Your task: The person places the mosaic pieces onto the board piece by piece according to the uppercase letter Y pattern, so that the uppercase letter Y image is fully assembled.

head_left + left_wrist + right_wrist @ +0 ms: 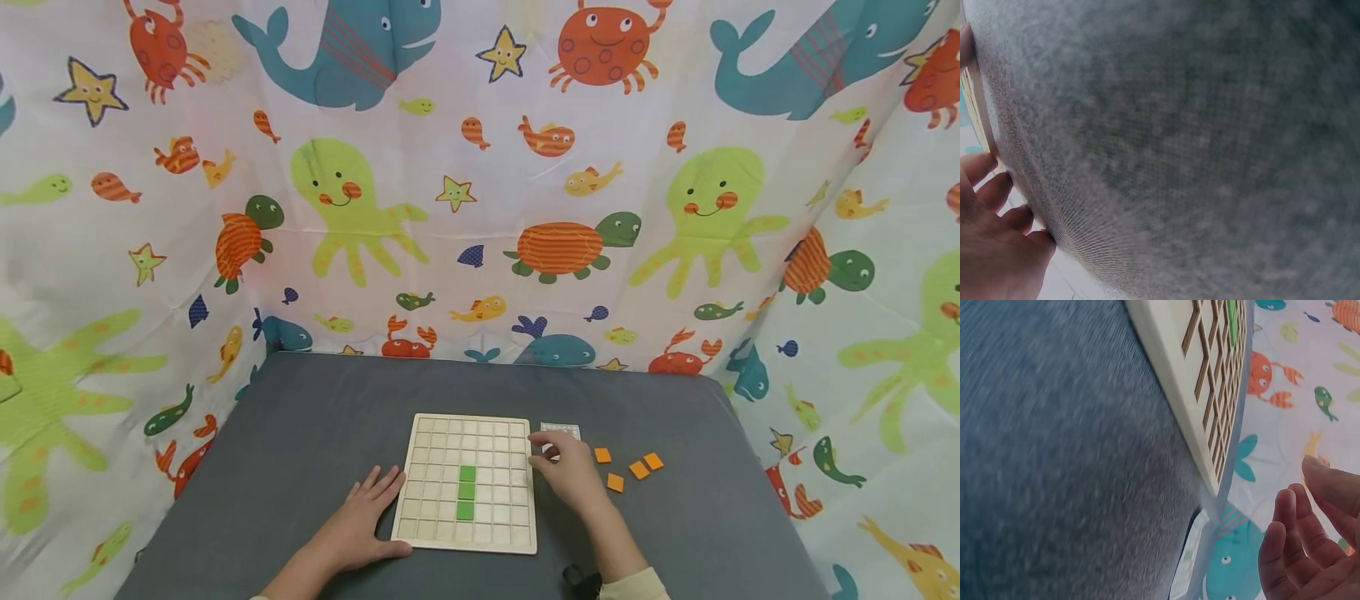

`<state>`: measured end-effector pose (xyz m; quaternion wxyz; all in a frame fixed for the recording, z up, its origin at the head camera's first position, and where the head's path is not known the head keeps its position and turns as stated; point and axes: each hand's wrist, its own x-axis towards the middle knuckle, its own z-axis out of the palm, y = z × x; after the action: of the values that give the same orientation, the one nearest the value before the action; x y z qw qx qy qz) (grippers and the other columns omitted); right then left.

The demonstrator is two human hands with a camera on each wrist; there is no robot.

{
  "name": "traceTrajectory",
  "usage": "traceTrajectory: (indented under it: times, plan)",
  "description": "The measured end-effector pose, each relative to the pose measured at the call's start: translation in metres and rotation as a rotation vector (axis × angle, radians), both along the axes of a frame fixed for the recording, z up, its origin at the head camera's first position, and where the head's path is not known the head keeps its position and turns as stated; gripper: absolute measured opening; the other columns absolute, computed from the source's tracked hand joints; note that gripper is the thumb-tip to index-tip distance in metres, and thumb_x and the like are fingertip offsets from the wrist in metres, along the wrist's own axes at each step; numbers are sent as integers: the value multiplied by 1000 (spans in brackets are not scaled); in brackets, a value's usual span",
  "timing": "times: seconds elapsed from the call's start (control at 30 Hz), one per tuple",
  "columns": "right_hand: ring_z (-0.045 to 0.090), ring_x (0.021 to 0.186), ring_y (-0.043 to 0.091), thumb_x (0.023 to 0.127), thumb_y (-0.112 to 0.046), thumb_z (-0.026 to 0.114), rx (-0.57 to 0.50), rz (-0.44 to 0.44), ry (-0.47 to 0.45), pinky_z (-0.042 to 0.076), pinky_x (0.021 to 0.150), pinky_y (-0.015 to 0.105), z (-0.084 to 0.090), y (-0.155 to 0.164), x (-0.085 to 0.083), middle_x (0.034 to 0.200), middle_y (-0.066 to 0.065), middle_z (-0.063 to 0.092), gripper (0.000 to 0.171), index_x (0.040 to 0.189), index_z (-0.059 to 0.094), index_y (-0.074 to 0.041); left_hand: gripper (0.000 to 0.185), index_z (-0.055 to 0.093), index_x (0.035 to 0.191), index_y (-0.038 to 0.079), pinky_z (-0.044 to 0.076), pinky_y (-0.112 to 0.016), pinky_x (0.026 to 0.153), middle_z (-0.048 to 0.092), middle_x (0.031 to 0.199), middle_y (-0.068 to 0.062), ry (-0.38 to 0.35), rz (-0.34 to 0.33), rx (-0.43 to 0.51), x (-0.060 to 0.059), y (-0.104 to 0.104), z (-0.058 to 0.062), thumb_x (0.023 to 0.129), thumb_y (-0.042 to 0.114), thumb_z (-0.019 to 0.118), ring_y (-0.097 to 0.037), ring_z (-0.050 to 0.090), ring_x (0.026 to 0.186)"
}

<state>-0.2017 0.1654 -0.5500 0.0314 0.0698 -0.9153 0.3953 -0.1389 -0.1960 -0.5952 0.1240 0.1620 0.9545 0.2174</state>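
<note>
A pale wooden grid board (498, 533) lies on the grey table. Three green square tiles (466, 491) form a column near its middle. My left hand (363, 521) rests at the board's left side, fingers spread; the fingertips touch the edge and the thumb lies at the near left corner. Over the board's far right edge hovers my right hand (570, 468), fingers bent loosely and thumb apart from them. Nothing shows between its fingers (1285, 506) in the right wrist view. A white printed card (561, 430) lies just beyond this hand, partly hidden by it.
Several orange square tiles (639, 469) lie scattered on the table right of my right hand. A dark object (581, 581) sits by the right wrist. Behind the grey tabletop (315, 425) hangs a curtain (480, 308) printed with sea animals, which also runs along both sides.
</note>
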Motion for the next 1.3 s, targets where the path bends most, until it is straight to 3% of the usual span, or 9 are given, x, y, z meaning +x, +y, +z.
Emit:
traceTrajectory:
  times: [0.57,0.83,1.3]
  plan:
    - [61,84,16,80,-13,76,-1,-151,-31,49,63,25,2,40,-5,104,0,68,32,110,70,-20,112,24,152,19,17,-65,109,23,158,-6,-3,-5,0,0,2,2,65,79,61,-39,11,146]
    - [62,93,22,81,-15,76,-3,-185,-45,54,69,30,2,64,-5,108,4,67,34,115,69,-16,113,23,153,19,16,-65,109,22,158,-6,-11,-2,7,1,2,2,66,80,60,-39,11,146]
    - [63,96,27,84,-17,73,45,-223,-50,55,66,33,-5,103,-7,114,12,65,34,117,67,-12,113,22,153,21,16,-65,110,21,158,-4,-9,-1,-13,0,-2,-2,65,83,56,-37,10,146]
